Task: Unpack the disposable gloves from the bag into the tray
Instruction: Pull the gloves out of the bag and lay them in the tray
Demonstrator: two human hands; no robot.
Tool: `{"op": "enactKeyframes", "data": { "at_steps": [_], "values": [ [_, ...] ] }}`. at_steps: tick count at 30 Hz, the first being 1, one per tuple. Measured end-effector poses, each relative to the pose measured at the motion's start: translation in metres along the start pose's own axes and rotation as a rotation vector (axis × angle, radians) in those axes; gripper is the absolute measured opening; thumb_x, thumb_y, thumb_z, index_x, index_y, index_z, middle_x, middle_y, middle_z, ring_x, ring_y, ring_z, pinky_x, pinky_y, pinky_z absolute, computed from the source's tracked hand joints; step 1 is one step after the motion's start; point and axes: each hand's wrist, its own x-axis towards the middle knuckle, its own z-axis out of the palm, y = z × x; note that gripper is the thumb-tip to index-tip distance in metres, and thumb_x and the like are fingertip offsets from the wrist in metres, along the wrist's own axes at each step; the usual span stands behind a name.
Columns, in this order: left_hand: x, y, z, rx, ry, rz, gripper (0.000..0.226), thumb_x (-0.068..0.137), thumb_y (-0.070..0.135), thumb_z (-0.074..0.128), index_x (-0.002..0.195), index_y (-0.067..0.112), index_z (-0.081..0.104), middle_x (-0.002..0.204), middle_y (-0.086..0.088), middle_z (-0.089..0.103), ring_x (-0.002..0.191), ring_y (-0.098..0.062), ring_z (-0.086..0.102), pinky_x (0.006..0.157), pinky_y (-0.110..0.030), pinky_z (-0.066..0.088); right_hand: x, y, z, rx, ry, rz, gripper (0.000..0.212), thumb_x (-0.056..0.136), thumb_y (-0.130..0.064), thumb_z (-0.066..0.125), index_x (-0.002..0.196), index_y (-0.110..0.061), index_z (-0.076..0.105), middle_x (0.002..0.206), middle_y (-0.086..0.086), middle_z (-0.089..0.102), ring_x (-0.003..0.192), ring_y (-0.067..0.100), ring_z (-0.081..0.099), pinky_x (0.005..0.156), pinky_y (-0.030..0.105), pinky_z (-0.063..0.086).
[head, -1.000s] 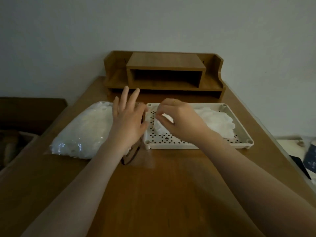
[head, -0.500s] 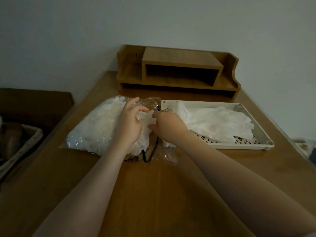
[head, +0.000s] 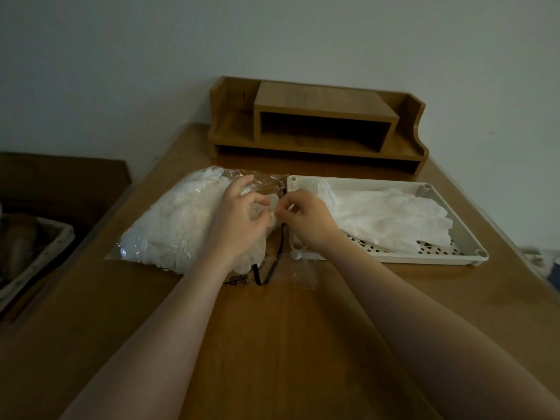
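A clear plastic bag point(head: 169, 225) stuffed with white disposable gloves lies on the wooden table, left of a white perforated tray point(head: 466, 237). Several white gloves point(head: 391, 216) lie spread in the tray. My left hand point(head: 239, 219) rests on the bag's open right end with its fingers curled at the clear plastic. My right hand point(head: 306, 219) sits just beside it at the tray's left edge, pinching a white glove point(head: 274, 212) at the bag's mouth. The two hands nearly touch.
A wooden desk organiser point(head: 321, 125) stands at the back of the table point(head: 272, 344) against the wall. A basket point(head: 36, 247) sits on the floor to the left. Some items lie off the table's right edge point(head: 545, 262).
My right hand left the tray and came to the bag's mouth, where both hands now work at a glove. The view shifted left and the tray holds more spread gloves.
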Motion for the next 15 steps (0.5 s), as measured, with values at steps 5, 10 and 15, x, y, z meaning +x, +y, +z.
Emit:
{"op": "enactKeyframes", "data": {
  "at_steps": [5,10,15],
  "values": [
    [-0.003,0.002,0.003,0.143,-0.016,0.012,0.01,0.087,0.021,0.061,0.085,0.014,0.068,0.151,0.003,0.03,0.141,-0.014,0.021,0.106,-0.026,0.022,0.005,0.001,-0.005,0.061,0.038,0.087,0.014,0.096,-0.023,0.049,0.099,-0.014,0.06,0.084,-0.002,0.058,0.077,0.015,0.054,0.07,0.029,0.045],
    [-0.005,0.0,0.005,0.157,-0.038,0.044,0.017,0.087,0.026,0.063,0.086,0.01,0.071,0.153,0.003,0.025,0.142,-0.013,0.018,0.106,-0.022,0.015,0.024,-0.007,0.002,-0.222,-0.021,0.075,0.03,0.092,-0.033,0.057,0.114,-0.013,0.061,0.093,-0.003,0.056,0.081,0.014,0.054,0.067,0.026,0.043],
    [-0.008,0.0,0.007,0.217,-0.014,0.124,0.019,0.083,0.023,0.068,0.069,0.012,0.067,0.155,-0.004,0.022,0.145,-0.021,0.007,0.111,-0.025,0.005,0.026,-0.01,0.01,-0.342,-0.002,0.104,0.008,0.092,-0.022,0.056,0.085,-0.018,0.056,0.089,0.001,0.061,0.079,0.018,0.058,0.065,0.031,0.049]
  ]
}}
